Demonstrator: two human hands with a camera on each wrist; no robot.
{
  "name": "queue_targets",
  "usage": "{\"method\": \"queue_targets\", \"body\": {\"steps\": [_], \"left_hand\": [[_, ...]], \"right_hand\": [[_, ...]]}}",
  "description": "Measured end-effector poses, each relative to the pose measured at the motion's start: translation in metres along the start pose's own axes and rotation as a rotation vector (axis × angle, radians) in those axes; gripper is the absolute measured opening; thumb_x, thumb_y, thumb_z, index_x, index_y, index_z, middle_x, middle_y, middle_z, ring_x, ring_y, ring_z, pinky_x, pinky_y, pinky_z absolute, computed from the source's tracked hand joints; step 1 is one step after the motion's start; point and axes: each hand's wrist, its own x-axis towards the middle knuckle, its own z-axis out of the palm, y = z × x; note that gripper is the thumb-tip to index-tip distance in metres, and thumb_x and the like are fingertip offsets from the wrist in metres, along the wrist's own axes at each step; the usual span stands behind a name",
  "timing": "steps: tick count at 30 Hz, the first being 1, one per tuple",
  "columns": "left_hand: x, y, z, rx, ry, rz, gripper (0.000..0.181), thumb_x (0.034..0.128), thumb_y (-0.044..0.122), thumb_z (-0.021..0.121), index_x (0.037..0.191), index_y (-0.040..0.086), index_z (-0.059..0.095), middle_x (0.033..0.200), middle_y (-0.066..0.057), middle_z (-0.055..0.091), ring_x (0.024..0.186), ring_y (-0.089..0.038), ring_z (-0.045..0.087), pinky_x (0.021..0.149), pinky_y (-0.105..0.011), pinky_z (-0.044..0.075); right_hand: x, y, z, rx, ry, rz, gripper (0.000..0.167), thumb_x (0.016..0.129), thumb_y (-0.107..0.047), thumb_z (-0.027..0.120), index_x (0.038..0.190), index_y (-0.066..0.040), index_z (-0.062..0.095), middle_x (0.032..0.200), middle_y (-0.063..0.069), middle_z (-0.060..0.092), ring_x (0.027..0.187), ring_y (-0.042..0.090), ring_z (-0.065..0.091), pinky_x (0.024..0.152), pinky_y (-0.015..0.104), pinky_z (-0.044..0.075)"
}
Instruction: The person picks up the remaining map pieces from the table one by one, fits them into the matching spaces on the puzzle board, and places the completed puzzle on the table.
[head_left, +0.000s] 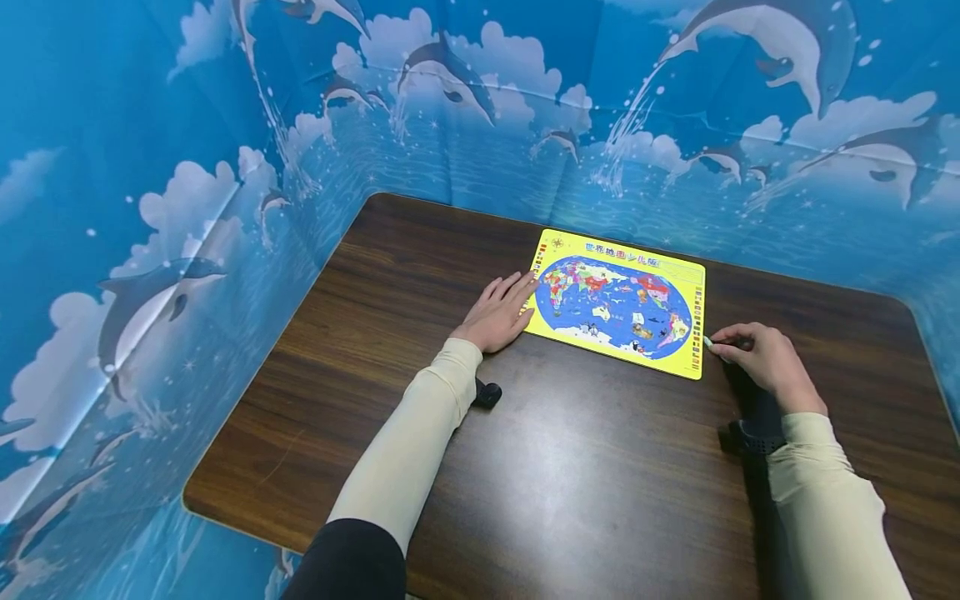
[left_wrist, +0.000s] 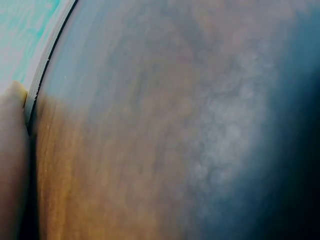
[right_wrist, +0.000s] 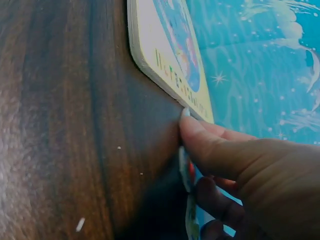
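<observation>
1. While it lies flat, face up, the yellow map board [head_left: 615, 304] sits near the far edge of the table [head_left: 337, 333], between both grips.
2. Left grip [head_left: 497, 315]: bare hand, fingers extended, resting at the board's left edge, curled round nothing.
3. Right grip [head_left: 768, 360]: thumb and finger pinch a small pale piece [head_left: 708, 341] at the board's right edge; contact uncertain.
4. Thin coloured pieces [right_wrist: 187, 172]: beneath the right fingers; whether held or loose, cannot tell.
5. Handling, board: judged light, fairly stiff, smooth and apt to slide; best steadied flat-handed or lifted by opposite edges.
6. Handling, small piece: judged very light, firm, easily dropped; best pinched by its rim, without bending.
</observation>
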Motion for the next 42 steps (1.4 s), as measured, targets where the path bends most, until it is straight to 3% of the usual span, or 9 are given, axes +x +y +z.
{"method": "queue_targets", "body": {"steps": [5,7,11,15,18,22,31,42], "left_hand": [[0.0,0.0,0.004,-0.002,-0.002,0.0,0.061,0.1131,0.042,0.027,0.17,0.022,0.014,0.178,0.004,0.006,0.165,-0.019,0.004,0.135,-0.04,0.0],[0.0,0.0,0.004,-0.003,-0.005,-0.002,0.061,0.1131,0.042,0.027,0.17,0.023,0.014,0.178,0.004,0.006,0.165,-0.019,0.004,0.135,-0.04,0.0],[-0.001,0.0,0.003,-0.002,-0.002,-0.004,0.061,0.1133,0.042,0.027,0.169,0.022,0.014,0.178,0.004,0.007,0.165,-0.019,0.004,0.135,-0.04,0.001],[-0.001,-0.001,0.001,-0.013,0.006,-0.003,0.061,0.1133,0.042,0.027,0.169,0.021,0.015,0.178,0.004,0.007,0.165,-0.019,0.004,0.136,-0.04,0.001],[0.0,-0.002,0.0,-0.023,0.011,0.0,0.061,0.1132,0.041,0.027,0.169,0.021,0.016,0.178,0.003,0.008,0.165,-0.02,0.005,0.136,-0.041,0.002],[0.0,-0.003,0.0,-0.019,0.02,0.002,0.061,0.1132,0.041,0.027,0.169,0.021,0.016,0.178,0.003,0.008,0.165,-0.02,0.005,0.136,-0.041,0.002],[-0.002,0.0,-0.004,-0.016,0.012,0.004,0.062,0.1127,0.041,0.028,0.169,0.019,0.015,0.178,0.002,0.009,0.165,-0.021,0.005,0.136,-0.041,0.001],[-0.002,0.002,-0.003,-0.011,0.001,-0.003,0.061,0.1133,0.04,0.028,0.169,0.02,0.015,0.178,0.003,0.007,0.166,-0.02,0.004,0.136,-0.04,0.001]], "right_hand": [[-0.001,0.0,0.005,0.006,0.08,0.026,0.026,0.102,-0.019,0.069,0.117,0.002,0.074,0.116,0.029,0.067,0.089,0.033,0.054,0.068,0.032,0.046],[-0.003,-0.001,0.009,0.003,0.144,0.049,0.024,0.102,-0.017,0.067,0.115,0.003,0.074,0.114,0.03,0.065,0.09,0.035,0.053,0.073,0.04,0.042],[-0.007,-0.009,0.018,0.014,0.287,0.157,0.033,0.105,-0.025,0.063,0.116,0.004,0.073,0.115,0.032,0.066,0.098,0.044,0.055,0.081,0.059,0.027],[-0.008,-0.017,0.024,0.062,0.366,0.285,0.044,0.104,-0.035,0.064,0.118,0.006,0.073,0.114,0.033,0.07,0.103,0.048,0.055,0.085,0.064,0.02],[-0.007,-0.022,0.027,0.089,0.382,0.34,0.043,0.103,-0.035,0.066,0.118,0.005,0.073,0.115,0.033,0.07,0.106,0.048,0.054,0.089,0.068,0.017],[-0.004,-0.028,0.028,0.128,0.394,0.356,0.036,0.102,-0.029,0.068,0.117,0.004,0.074,0.116,0.033,0.07,0.111,0.049,0.054,0.099,0.075,0.012],[0.0,-0.031,0.025,0.164,0.353,0.377,0.033,0.103,-0.023,0.066,0.116,0.007,0.073,0.12,0.034,0.068,0.116,0.052,0.049,0.097,0.074,0.01],[-0.001,-0.025,0.031,0.108,0.386,0.276,0.03,0.104,-0.022,0.064,0.113,0.006,0.071,0.114,0.034,0.07,0.109,0.049,0.056,0.095,0.065,0.017]]}}
